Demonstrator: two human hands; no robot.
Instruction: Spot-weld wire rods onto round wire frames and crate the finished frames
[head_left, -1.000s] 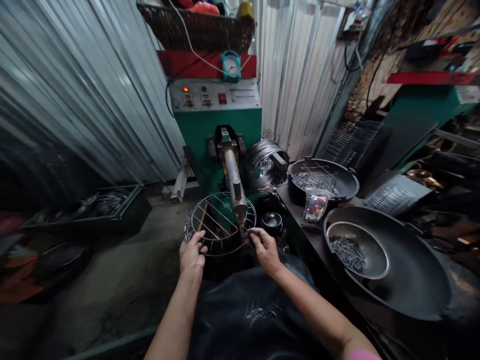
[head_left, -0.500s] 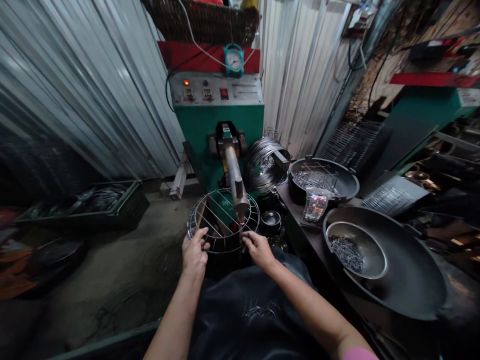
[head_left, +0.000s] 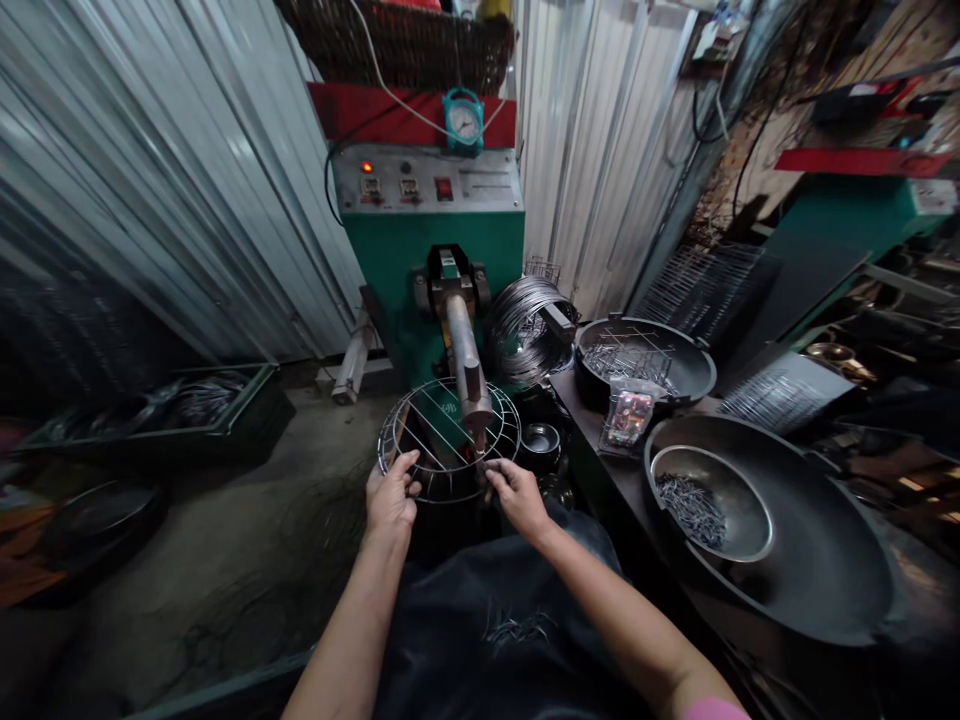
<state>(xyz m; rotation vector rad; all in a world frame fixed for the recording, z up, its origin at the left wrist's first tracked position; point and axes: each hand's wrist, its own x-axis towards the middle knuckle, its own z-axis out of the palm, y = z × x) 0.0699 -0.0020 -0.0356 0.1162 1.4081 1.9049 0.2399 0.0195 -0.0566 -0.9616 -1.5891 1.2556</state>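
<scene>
A round wire rack (head_left: 428, 468), with parallel bars across it and short wires around its rim, lies tilted beneath the spot welder's metal arm (head_left: 466, 360). My left hand (head_left: 391, 496) is closed on the rack's near left rim, thumb on top. At the near right rim, my right hand (head_left: 517, 494) pinches what looks like a short piece of wire, just under the electrode tip (head_left: 480, 440); the fingers partly hide it. Loose short wires (head_left: 517, 626) rest on the dark apron (head_left: 450, 610) over my lap.
The green welder (head_left: 390, 250) stands ahead, its red light lit. Right of it hangs a wire coil (head_left: 525, 330). A large black pan (head_left: 832, 550) holds a metal bowl (head_left: 765, 510) of short wires. Behind is another pan (head_left: 694, 365). A green bin (head_left: 259, 400) sits left.
The rack has shifted slightly under the electrode tip, its near rim a little higher. Both hands keep their grips; the whole view has moved slightly.
</scene>
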